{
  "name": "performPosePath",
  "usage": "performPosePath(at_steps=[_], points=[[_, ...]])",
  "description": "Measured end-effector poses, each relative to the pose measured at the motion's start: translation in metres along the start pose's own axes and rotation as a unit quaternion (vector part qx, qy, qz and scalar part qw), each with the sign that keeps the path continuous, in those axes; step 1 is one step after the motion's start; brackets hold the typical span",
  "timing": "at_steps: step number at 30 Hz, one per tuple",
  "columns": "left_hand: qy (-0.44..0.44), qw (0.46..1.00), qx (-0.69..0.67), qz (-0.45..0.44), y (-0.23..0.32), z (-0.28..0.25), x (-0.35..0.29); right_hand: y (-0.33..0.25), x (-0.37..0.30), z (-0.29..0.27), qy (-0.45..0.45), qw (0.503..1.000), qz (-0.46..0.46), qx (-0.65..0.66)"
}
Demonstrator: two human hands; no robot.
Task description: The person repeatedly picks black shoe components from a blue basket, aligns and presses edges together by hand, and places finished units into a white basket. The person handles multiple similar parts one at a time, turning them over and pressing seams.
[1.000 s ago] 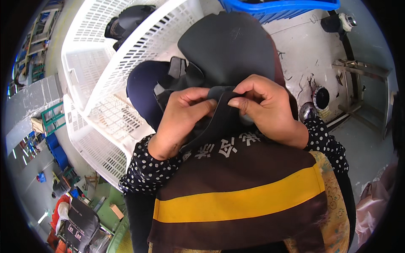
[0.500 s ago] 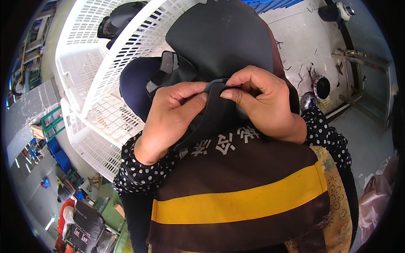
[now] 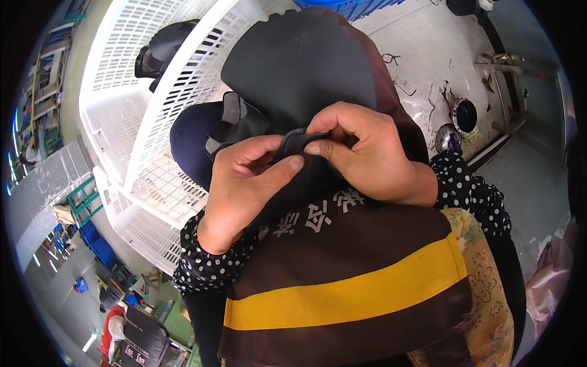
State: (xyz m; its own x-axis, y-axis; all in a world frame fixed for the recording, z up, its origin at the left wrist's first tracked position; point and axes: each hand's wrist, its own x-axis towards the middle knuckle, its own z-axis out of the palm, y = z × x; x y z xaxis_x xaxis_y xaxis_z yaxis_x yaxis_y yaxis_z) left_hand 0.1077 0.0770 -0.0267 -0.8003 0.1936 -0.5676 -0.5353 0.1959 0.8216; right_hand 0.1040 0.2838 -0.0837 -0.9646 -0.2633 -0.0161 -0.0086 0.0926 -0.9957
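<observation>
Over my lap, both hands pinch the folded edge of a black stitched piece of sheet material [image 3: 298, 143]. My left hand [image 3: 241, 186] is closed on it, thumb and forefinger together. Close beside it, my right hand [image 3: 373, 156] grips the same edge between thumb and bent fingers. The rest of the piece hangs down below the hands, partly hidden by them. Just behind the left hand stick up black flaps with grey patches [image 3: 235, 115]; I cannot tell whether they belong to the same piece. Beyond the hands lies a large, smooth dark grey panel [image 3: 299, 73] with a rounded outline.
White perforated plastic baskets [image 3: 137, 153] stand at the left, one holding black pieces [image 3: 171, 46]. A brown apron [image 3: 342, 257] with a yellow band covers my lap. A blue basket [image 3: 351, 8] is at the far edge. Round metal and black parts [image 3: 465, 116] lie on the right.
Both hands and the pinched edge have shifted slightly left and down in the picture, as the whole view has also moved. The grip looks much the same.
</observation>
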Motion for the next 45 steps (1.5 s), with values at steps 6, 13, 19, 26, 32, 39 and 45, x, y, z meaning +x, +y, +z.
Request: performPosePath(at_steps=[6, 13, 19, 26, 32, 39, 45], points=[[0.003, 1.0, 0.012, -0.017, 0.001, -0.001, 0.001, -0.002, -0.003, -0.005, -0.009, 0.997, 0.042, 0.069], [-0.003, 0.999, 0.036, -0.01, 0.0, 0.0, 0.002, 0.002, 0.0, -0.005, -0.007, 0.999, 0.007, 0.036], [-0.011, 0.999, 0.051, -0.002, 0.0, -0.003, 0.003, -0.003, 0.001, -0.006, -0.018, 0.998, 0.036, 0.039], [-0.001, 0.999, 0.041, -0.002, -0.002, 0.001, 0.004, 0.001, 0.003, -0.005, -0.013, 0.998, 0.035, 0.05], [-0.02, 0.997, 0.069, 0.017, -0.002, -0.001, 0.008, 0.004, 0.0, -0.006, -0.005, 0.999, -0.027, -0.02], [-0.03, 0.996, 0.078, 0.016, -0.001, -0.002, 0.011, 0.003, 0.004, -0.012, -0.02, 0.998, -0.039, -0.054], [-0.024, 0.994, 0.099, 0.026, 0.001, -0.001, 0.011, 0.006, 0.007, -0.012, -0.029, 0.993, -0.072, -0.093]])
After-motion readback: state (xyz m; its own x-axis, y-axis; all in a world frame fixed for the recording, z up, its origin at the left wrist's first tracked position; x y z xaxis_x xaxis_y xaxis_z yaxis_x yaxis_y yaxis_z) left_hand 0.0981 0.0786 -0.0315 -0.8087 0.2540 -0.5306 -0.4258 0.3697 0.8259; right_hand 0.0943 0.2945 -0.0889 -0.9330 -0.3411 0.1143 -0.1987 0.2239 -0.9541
